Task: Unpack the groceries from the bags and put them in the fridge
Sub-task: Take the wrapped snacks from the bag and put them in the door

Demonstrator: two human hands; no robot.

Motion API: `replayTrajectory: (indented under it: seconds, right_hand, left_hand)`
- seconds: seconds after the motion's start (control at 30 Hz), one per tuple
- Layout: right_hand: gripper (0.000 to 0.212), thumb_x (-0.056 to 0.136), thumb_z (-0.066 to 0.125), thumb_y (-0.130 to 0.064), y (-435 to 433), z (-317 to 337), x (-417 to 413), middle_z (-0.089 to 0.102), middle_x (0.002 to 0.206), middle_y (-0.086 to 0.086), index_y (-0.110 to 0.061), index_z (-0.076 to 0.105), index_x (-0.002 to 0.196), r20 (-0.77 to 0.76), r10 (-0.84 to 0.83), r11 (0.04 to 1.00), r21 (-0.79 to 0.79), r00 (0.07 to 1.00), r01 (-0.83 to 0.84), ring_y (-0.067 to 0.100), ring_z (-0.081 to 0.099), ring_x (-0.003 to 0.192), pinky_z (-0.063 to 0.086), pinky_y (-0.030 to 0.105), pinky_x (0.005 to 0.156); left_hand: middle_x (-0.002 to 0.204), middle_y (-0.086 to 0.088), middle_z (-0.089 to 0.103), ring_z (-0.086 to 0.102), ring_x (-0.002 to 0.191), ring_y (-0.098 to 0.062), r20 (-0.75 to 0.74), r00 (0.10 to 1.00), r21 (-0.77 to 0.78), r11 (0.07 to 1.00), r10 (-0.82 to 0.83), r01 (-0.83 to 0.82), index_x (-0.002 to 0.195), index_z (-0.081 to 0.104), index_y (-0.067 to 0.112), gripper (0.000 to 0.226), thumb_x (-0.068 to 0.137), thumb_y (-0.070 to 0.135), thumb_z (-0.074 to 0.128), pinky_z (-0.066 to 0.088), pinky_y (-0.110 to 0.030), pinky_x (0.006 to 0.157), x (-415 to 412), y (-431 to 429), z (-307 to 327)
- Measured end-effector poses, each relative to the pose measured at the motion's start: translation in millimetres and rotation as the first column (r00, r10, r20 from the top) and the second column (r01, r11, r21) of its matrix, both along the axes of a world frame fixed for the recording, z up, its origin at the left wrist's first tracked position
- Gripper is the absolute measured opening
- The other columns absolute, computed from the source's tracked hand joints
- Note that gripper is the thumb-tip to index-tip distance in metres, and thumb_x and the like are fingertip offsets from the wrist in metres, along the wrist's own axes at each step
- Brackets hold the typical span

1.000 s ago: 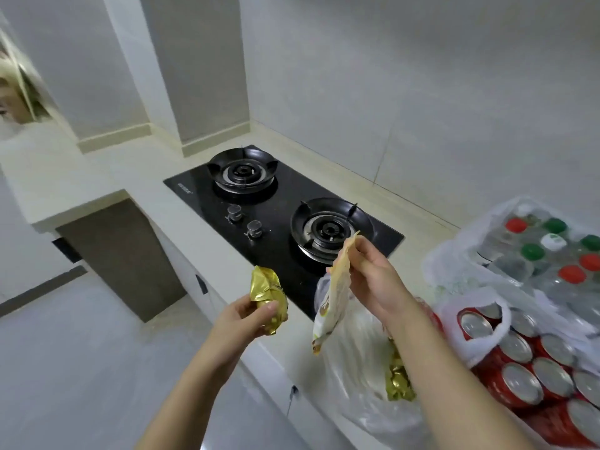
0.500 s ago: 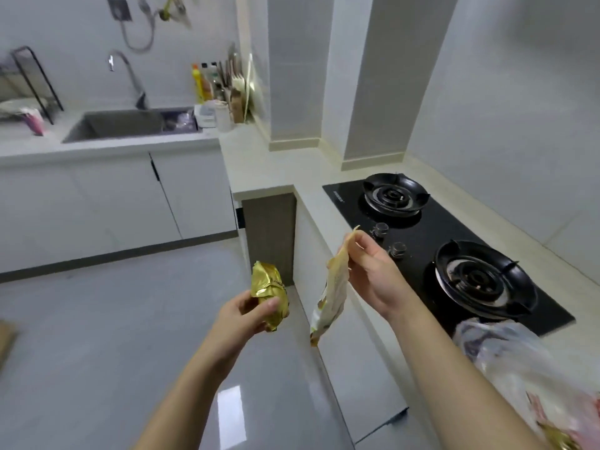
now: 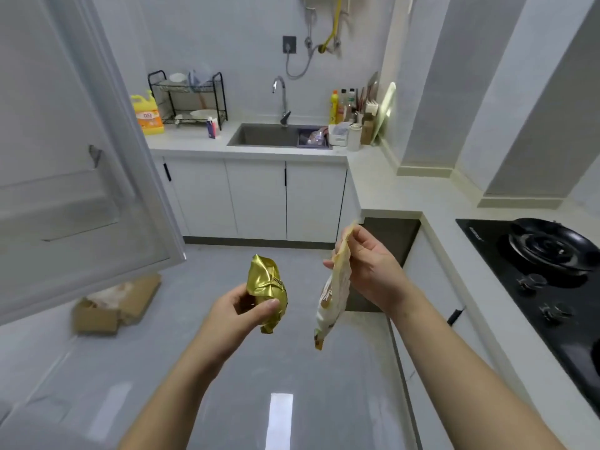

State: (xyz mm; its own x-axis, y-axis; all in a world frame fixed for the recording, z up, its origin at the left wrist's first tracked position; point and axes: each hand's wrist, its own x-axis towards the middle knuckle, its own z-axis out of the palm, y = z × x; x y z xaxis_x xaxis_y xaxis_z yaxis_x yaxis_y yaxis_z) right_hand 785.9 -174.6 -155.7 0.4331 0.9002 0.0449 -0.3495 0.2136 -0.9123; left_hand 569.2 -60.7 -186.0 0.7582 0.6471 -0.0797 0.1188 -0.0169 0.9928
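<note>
So left hand [image 3: 238, 311] grips a gold pack [image 3: 266, 289], right hand [image 3: 368, 271] pinches a pale pouch [image 3: 334, 290] by its top, both mid-air above the floor, fridge door [image 3: 81, 177] open on the left.

My left hand [image 3: 240, 308] grips a crinkled, shiny gold foil packet [image 3: 268, 292]; my right hand [image 3: 367, 271] pinches a smooth, glossy pale plastic pouch [image 3: 334, 293]. Grey floor tiles [image 3: 259, 384] gleam.

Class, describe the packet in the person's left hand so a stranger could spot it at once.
From the black glass gas hob on the right, look left to the two raised hands. The left hand grips a crumpled gold foil packet; unlike the flat, pale cream pouch pinched by the right hand, it is bunched and metallic.
</note>
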Motion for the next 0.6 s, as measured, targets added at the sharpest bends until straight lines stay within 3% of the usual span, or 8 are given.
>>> replayTrajectory:
  seconds: [0.13,0.3,0.4,0.5,0.6]
  right_hand:
    - [0.013,0.094,0.043,-0.018,51.6,19.1,-25.4,0.049,0.076,0.007,-0.007,0.049,0.094,0.008,0.15,0.987,0.06,0.989,-0.15,0.014,0.064,0.069,0.034,0.047,0.095]
    - [0.01,0.098,0.044,-0.017,114.0,45.0,-46.5,0.055,0.075,0.005,-0.009,0.051,0.097,0.066,0.312,0.943,0.102,0.948,-0.317,0.014,0.066,0.074,0.029,0.051,0.094]
    - [0.012,0.089,0.056,-0.021,149.3,65.3,-56.3,0.054,0.077,0.005,-0.011,0.055,0.095,0.075,0.402,0.899,0.157,0.912,-0.409,0.015,0.065,0.074,0.029,0.05,0.092]
    - [0.008,0.092,0.049,-0.015,181.9,86.6,-63.7,0.055,0.077,0.005,-0.009,0.054,0.095,0.119,0.458,0.862,0.184,0.881,-0.472,0.015,0.062,0.072,0.031,0.048,0.091]
    - [0.013,0.099,0.041,-0.01,212.5,108.2,-72.0,0.06,0.075,0.002,-0.01,0.053,0.096,0.149,0.521,0.815,0.206,0.841,-0.541,0.014,0.059,0.071,0.03,0.048,0.094]
  left_hand:
    - [0.098,-0.005,0.073,0.069,0.097,-0.023,0.031,0.994,0.056,0.993,0.107,-0.108,0.102,0.07,0.017,0.057,0.059,0.055,0.073,0.054,-0.039,0.087,-39.7,28.1,22.9]
    - [0.096,-0.005,0.074,0.069,0.095,-0.02,0.09,0.973,0.119,0.967,0.214,-0.224,0.101,0.07,0.016,0.05,0.065,0.05,0.078,0.053,-0.026,0.078,-73.1,51.8,57.0]
    - [0.097,-0.007,0.074,0.069,0.096,-0.022,0.12,0.955,0.146,0.947,0.27,-0.286,0.101,0.07,0.015,0.053,0.062,0.049,0.078,0.055,-0.03,0.082,-82.7,67.2,79.3]
    - [0.098,-0.008,0.074,0.07,0.096,-0.025,0.16,0.932,0.151,0.925,0.325,-0.348,0.102,0.07,0.014,0.047,0.064,0.039,0.077,0.057,-0.028,0.08,-87.8,82.2,102.7]
    - [0.099,-0.006,0.074,0.071,0.095,-0.023,0.196,0.911,0.193,0.897,0.362,-0.398,0.099,0.072,0.018,0.049,0.058,0.045,0.078,0.057,-0.026,0.078,-90.9,95.9,126.5]
